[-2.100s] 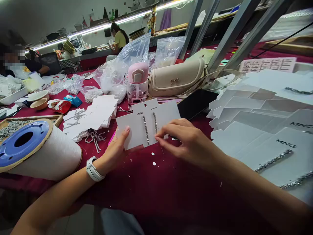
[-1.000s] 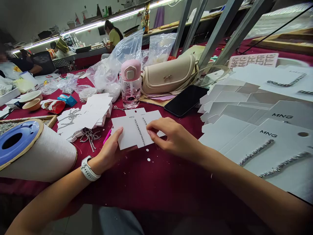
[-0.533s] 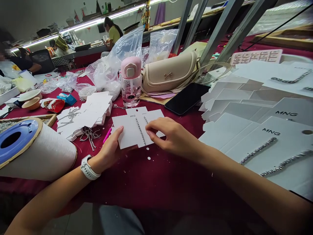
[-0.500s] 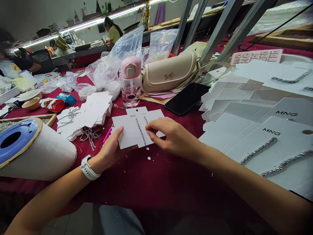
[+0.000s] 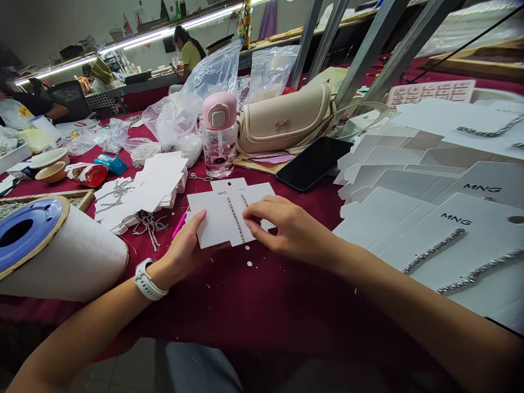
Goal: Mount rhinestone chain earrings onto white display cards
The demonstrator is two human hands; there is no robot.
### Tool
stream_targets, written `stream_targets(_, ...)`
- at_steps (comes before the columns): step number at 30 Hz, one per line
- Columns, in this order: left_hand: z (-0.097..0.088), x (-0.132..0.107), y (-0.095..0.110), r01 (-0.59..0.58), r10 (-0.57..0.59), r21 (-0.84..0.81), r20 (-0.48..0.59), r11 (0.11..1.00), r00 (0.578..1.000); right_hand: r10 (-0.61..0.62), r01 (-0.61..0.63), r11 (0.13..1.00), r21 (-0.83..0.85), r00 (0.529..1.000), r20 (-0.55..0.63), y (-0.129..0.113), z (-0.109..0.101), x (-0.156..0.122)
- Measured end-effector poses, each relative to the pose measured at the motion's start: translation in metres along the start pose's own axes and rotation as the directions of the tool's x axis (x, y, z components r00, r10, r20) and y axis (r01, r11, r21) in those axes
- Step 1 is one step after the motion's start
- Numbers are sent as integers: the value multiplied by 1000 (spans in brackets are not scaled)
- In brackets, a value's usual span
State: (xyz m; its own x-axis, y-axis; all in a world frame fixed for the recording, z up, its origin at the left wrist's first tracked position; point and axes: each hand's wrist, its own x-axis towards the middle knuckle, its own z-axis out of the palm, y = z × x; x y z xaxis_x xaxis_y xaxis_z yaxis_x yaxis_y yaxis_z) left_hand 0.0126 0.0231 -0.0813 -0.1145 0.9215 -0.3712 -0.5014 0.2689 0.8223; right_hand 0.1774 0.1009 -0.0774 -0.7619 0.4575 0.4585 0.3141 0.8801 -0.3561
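A white MNG earring card (image 5: pixel 216 218) lies low over the dark red tablecloth, with two sparkling rhinestone strand earrings (image 5: pixel 236 218) hanging down its face. My left hand (image 5: pixel 184 250), a white watch on its wrist, grips the card's lower left edge with the thumb on top. My right hand (image 5: pixel 286 226) rests on the card's right side, its fingertips pinched at the right strand. What the fingertips hold beyond the strand is hidden.
A big white thread spool (image 5: pixel 57 254) lies at the left. Stacks of cards (image 5: pixel 147 185) and loose strands (image 5: pixel 151 226) sit beyond it. Finished cards (image 5: pixel 450 229) fill the right. A pink bottle (image 5: pixel 220 136), beige bag (image 5: pixel 286 117) and phone (image 5: pixel 313 164) stand behind. Other people work far back.
The card came down from a raised, tilted hold to lie close to the tablecloth. My right fingers slid a little up the right strand. My left hand kept its grip.
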Motion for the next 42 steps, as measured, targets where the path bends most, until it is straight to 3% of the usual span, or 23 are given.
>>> stream_targets(7, 0, 0, 1, -6, 6, 1, -9, 1000, 1000, -5, 5, 1000, -3, 1000, -3, 0, 0, 0)
stream_targets(17, 0, 0, -1, -11, 11, -4, 12, 1000, 1000, -30, 23, 997, -71, 995, -98, 4, 6, -1)
stream_targets(33, 0, -2, 0, 1, -2, 15, 38, 1000, 999, -65, 57, 984, -170, 997, -43, 4, 8, -1)
stream_targets(42, 0, -1, 0, -10, 9, 22, 43, 1000, 999, 42, -42, 998, -45, 999, 4, -1, 0, 0)
